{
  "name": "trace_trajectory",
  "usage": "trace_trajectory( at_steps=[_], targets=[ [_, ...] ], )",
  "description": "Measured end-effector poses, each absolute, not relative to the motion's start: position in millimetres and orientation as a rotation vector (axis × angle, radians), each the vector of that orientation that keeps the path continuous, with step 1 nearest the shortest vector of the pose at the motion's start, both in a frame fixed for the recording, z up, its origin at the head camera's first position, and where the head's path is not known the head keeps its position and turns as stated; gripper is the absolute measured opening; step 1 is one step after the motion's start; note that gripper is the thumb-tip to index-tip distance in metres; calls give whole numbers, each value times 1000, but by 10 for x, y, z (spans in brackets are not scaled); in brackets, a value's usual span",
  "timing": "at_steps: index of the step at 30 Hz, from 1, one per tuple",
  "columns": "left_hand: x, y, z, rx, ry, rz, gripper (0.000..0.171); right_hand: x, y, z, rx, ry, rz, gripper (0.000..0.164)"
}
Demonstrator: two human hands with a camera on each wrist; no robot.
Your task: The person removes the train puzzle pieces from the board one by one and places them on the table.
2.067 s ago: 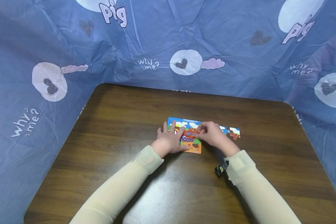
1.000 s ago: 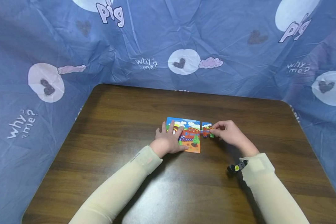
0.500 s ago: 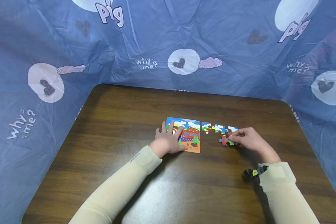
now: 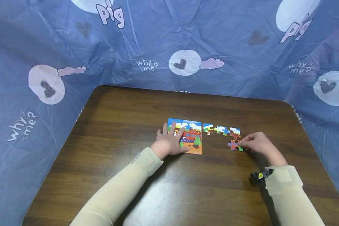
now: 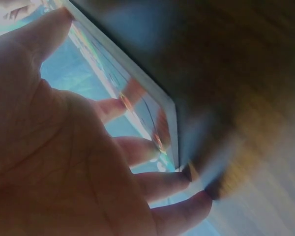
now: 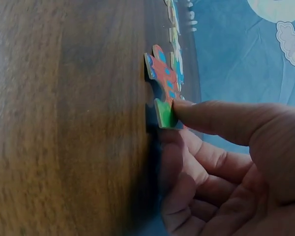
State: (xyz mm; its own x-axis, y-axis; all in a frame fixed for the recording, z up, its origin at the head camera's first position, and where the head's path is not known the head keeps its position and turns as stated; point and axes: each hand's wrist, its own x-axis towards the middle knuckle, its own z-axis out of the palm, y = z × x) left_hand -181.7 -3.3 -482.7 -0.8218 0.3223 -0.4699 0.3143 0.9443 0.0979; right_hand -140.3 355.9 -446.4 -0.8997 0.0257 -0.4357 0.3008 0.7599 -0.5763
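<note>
Left hand (image 4: 169,142) covers the near-left part of the puzzle board (image 4: 190,131), so the picture under it is hidden. Left wrist view: tabletop (image 5: 246,73) past the fingertips is blurred, board print unreadable, palm cut off by the frame edge. Right hand (image 4: 254,142) hides the right edge of the puzzle piece (image 4: 235,145). Loose pieces (image 4: 221,129) beyond it: prints too small to read.

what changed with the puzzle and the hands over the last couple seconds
The right hand pulled a red-and-green piece off the puzzle's right edge and carried it right, down to the table below three loose pieces; its fingers are on it. The left hand stayed pressing the assembled puzzle, which did not move.
</note>
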Motion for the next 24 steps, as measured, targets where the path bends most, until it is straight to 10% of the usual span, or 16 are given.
trace_trajectory(
  at_steps=[24],
  targets=[
    [-1724,-54,-4625,465,2617,5,98,-1416,3486,-4415,394,2589,-882,24]
  ],
)
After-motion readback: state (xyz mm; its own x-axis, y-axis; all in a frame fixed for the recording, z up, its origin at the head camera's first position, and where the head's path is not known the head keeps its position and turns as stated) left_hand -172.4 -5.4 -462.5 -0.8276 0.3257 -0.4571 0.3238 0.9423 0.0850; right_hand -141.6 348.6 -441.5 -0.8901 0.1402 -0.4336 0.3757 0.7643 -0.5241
